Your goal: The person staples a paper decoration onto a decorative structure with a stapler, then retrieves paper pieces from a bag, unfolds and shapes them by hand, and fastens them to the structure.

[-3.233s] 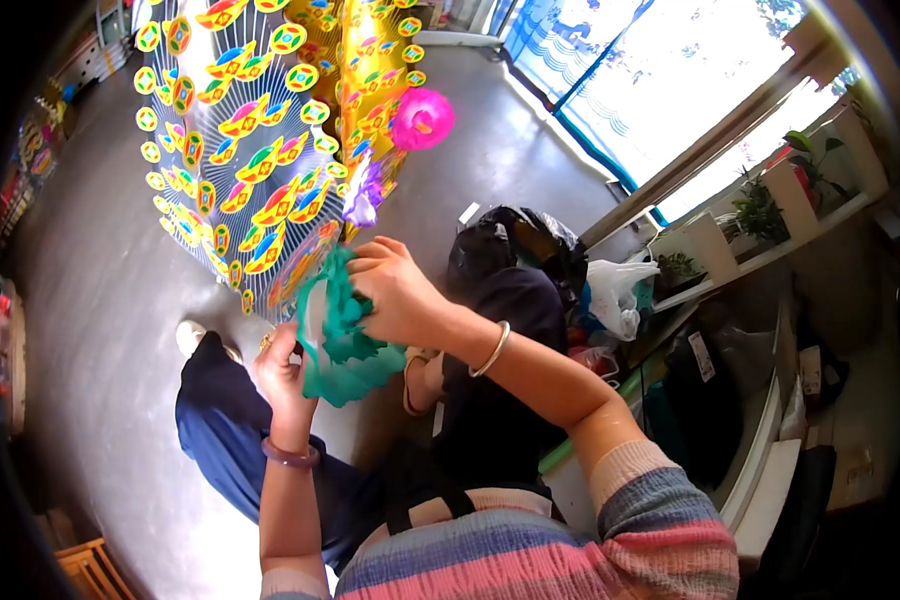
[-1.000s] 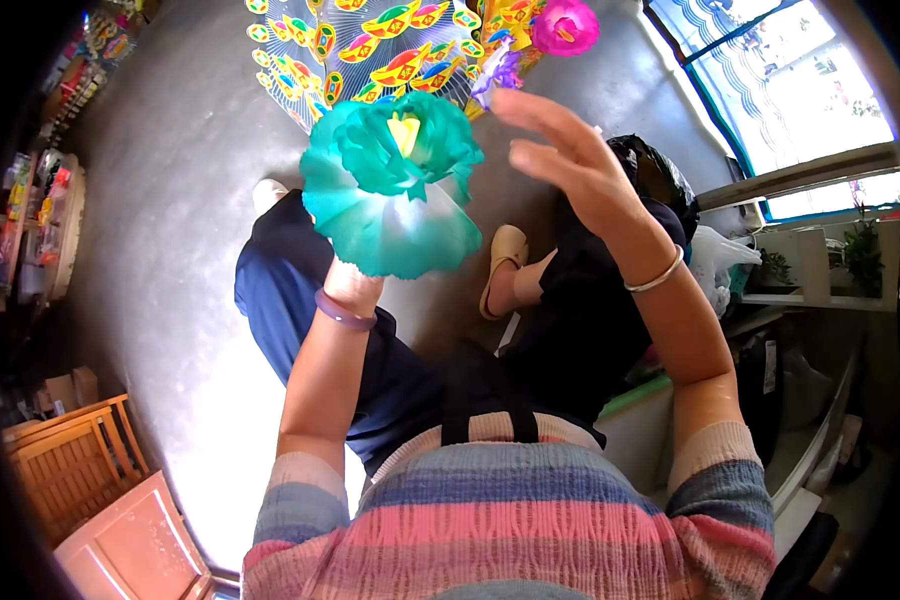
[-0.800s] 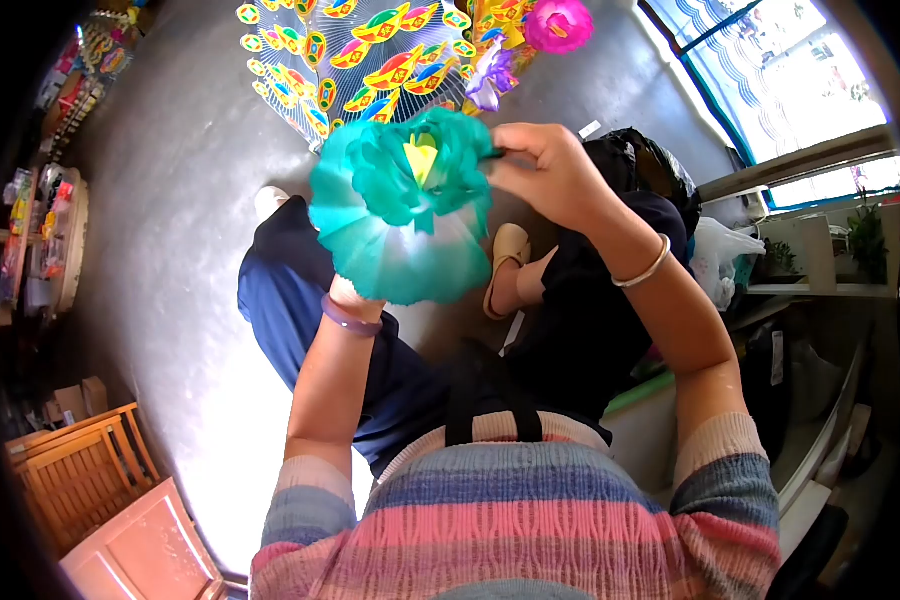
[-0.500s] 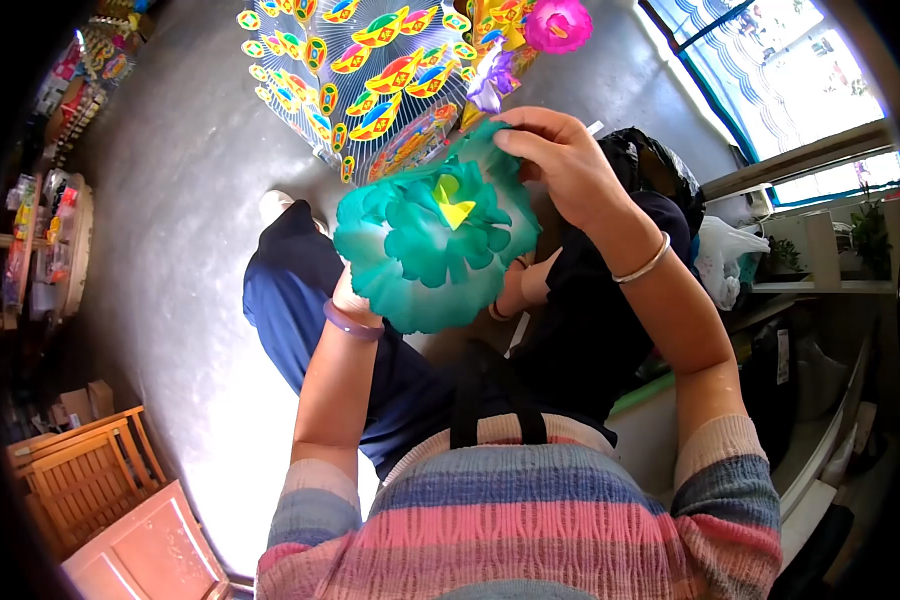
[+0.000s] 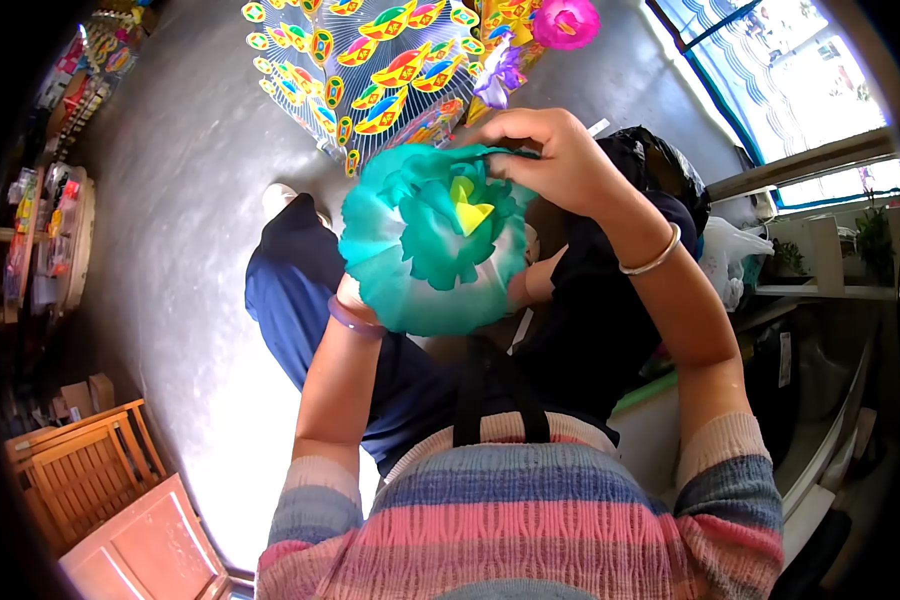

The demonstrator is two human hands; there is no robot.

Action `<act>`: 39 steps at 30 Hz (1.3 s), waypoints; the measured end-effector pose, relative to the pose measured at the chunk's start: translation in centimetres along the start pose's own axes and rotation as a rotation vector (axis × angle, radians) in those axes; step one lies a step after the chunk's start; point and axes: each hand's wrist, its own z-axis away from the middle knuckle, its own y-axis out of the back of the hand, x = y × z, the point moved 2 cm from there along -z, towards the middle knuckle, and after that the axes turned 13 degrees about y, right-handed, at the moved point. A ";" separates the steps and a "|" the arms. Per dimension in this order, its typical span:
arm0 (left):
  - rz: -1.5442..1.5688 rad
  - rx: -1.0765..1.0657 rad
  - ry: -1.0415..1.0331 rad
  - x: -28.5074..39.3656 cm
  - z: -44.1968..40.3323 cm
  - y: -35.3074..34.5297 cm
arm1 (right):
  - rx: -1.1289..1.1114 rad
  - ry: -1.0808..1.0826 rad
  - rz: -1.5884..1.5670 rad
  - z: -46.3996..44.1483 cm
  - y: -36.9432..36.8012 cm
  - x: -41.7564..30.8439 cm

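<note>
A green fabric-like artificial flower (image 5: 445, 245), pale between its layers and yellow at its centre, faces up above my lap. My left hand (image 5: 353, 297) is under its left side, supporting it; the petals cover the fingers, so their grip is hidden. At the flower's upper right edge, my right hand (image 5: 545, 160) pinches a green outer petal between thumb and fingers. The petal's rim is folded into a narrow dark edge there.
In front stands a shiny box-like decoration (image 5: 370, 70) with bright printed ornaments, beside a pink flower (image 5: 567, 22) and a purple flower (image 5: 498, 72). A black plastic bag (image 5: 660, 165) and a white bag (image 5: 732, 258) are at right. Goods shelves (image 5: 62, 240) and a wooden chair (image 5: 85, 465) are at left.
My right hand has drawn the pinched petal edge slightly down and folded it over. The flower has turned a little, its centre shifting right.
</note>
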 end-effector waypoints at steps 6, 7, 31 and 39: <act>0.140 -0.042 0.058 -0.2 0.6 -0.8 | -0.041 0.182 0.066 0.2 -0.9 -0.2; 0.085 -0.071 0.041 -0.2 0.6 -0.9 | -0.053 0.167 0.073 0.1 -1.0 -0.3; -0.240 -0.070 -0.079 -0.9 0.4 -1.2 | 0.057 0.083 0.044 0.7 -1.0 1.6; -0.786 0.007 -0.198 0.2 0.5 -1.2 | 0.050 -0.049 -0.011 0.8 -0.9 1.8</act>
